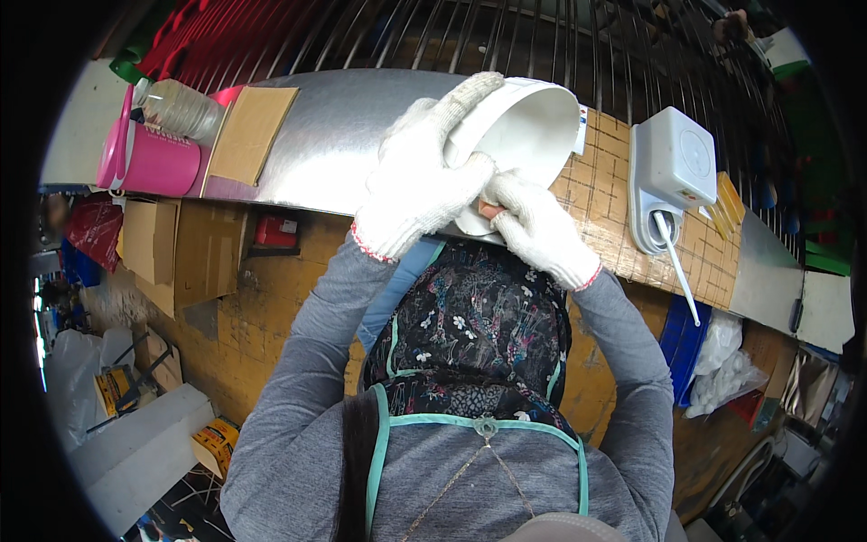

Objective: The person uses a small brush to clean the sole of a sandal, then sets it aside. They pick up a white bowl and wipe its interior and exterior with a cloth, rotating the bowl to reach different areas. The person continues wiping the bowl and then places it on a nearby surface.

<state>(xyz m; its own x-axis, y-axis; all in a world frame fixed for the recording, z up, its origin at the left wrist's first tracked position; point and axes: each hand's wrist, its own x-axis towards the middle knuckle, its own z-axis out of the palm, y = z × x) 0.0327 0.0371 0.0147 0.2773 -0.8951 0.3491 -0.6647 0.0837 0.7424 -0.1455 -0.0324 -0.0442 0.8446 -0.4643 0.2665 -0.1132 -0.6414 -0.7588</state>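
A white, hollow, curved shell (533, 126), smooth like a bowl or tub, is tilted on the metal bench edge in front of me, its opening toward the right. My left hand (420, 172), in a white knit glove, grips its left side with the index finger stretched along the outside. At the shell's lower rim, my right hand (535, 224), gloved too, has its fingers bent and pressed against the near edge. A small tan spot shows between the right fingers; I cannot tell whether it is bare skin.
Right of the shell, a white rounded device (675, 167) with a white rod or cable sits on a grid-marked brown board (596, 194). At left are a pink handled container (158, 161), a clear plastic jar (181, 108) and a cardboard sheet (255, 135). Metal bars (433, 36) line the far side.
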